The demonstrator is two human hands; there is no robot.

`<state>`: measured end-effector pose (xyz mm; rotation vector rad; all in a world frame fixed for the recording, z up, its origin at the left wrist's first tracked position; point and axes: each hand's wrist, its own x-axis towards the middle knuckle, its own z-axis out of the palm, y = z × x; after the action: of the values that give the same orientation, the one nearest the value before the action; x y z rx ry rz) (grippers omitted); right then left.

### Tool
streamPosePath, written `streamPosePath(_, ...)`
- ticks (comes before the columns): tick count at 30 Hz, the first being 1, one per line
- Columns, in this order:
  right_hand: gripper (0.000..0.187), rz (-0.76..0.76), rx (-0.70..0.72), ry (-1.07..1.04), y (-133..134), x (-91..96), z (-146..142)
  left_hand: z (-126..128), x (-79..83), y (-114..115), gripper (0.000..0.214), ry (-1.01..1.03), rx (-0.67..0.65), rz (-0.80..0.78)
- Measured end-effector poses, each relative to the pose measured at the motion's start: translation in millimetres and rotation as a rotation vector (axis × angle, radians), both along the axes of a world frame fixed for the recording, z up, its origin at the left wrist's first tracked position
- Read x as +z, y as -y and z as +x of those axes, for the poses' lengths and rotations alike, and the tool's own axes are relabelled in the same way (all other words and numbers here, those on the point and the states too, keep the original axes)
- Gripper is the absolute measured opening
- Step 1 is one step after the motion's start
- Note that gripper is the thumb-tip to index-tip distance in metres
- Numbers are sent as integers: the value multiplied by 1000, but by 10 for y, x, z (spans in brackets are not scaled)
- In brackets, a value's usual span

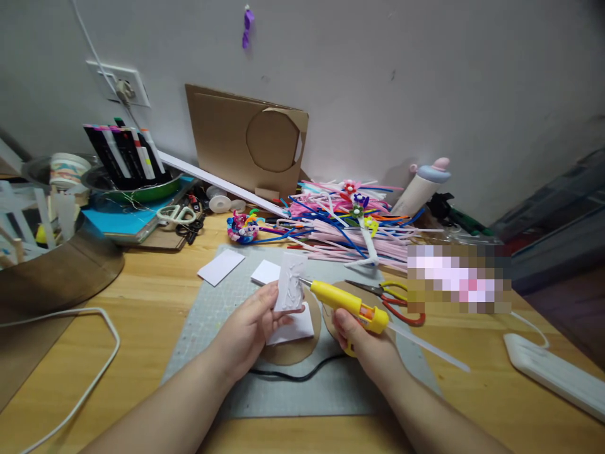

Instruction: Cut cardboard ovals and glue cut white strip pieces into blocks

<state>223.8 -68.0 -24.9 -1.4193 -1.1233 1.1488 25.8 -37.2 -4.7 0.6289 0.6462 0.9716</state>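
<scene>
Between the thumb and fingers of my left hand (253, 325) is a small white card (289, 284), tilted up, with wavy glue lines across its face. My right hand (362, 340) grips a yellow glue gun (347, 299), whose metal nozzle is at the card's right edge. A clear glue stick (430, 347) juts from the gun's back. Below the card, a white piece (297, 328) lies on a brown cardboard disc (290, 356). Two more white pieces, a flat one (222, 267) and another (265, 272), rest on the grey cutting mat (203, 328). A second disc is partly hidden behind my right hand.
Pliers (378, 289) with red and yellow handles lie right of the gun. Pipe cleaners (326, 227) are heaped behind the mat, near a cardboard sheet (222, 132) against the wall. Scissors (176, 215) and markers (125, 154) are at left. A black cord (302, 377) crosses the mat.
</scene>
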Motion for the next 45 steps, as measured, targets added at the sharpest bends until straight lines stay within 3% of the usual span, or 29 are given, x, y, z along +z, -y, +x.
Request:
streamPosePath(6,29,152,78,155,6,95,3,10,-6,11,34,-26,-16,2)
streamPosePath(15,29,173,156,195,27,98,21,7,4,11,33,0,-15,11)
streamPosePath(27,34,116,111,176,49,159,-38,15,24,8,32,15,9,3)
streamPosePath(36,43,-43,-2,12,7,-28,-50,-8,35,-10,31,-68,100,21)
streamPosePath(39,34,20,38,-17,4,37,-11,-3,29,-20,30,-41,124,3)
streamPosePath(43,29,200,175,14,27,149,34,12,31,-21,31,40,107,-134)
streamPosePath(45,30,225,158,6,35,140,37,20,39,-10,33,47,81,-193)
